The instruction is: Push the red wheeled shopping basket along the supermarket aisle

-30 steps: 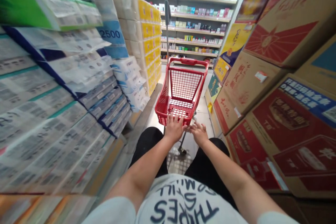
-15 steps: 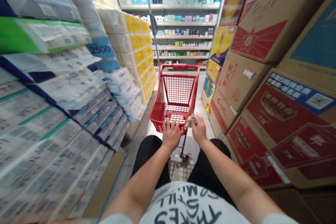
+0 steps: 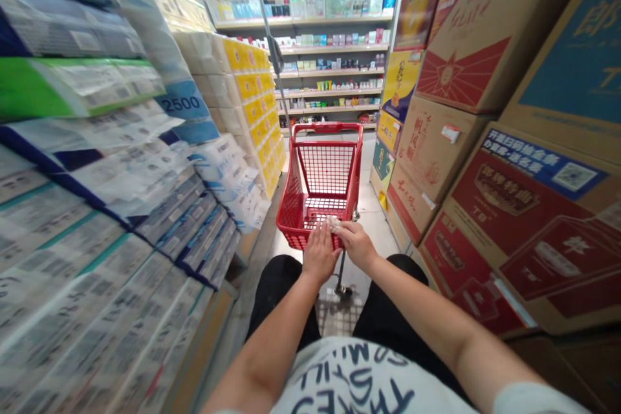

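Observation:
A red plastic shopping cart stands right in front of my knees, its grid basket facing me. My left hand lies with its fingers stretched over the cart's near rim, palm down. Beside it, my right hand pinches a crumpled whitish cloth at the same rim, close to the left fingertips. Whether the cloth touches the rim or the left fingers is hard to tell. One of the cart's casters shows on the floor between my legs.
Wrapped paper packs are piled on the left, with yellow-and-white packs farther along. Cardboard cartons form a tall stack on the right. Shelves of small goods stand across the aisle's far end. A thin metal pole rises beyond the cart.
My right hand has moved left with the cloth, from the rim's right corner to beside my left fingers. The left hand stays on the rim. The view has shifted slightly.

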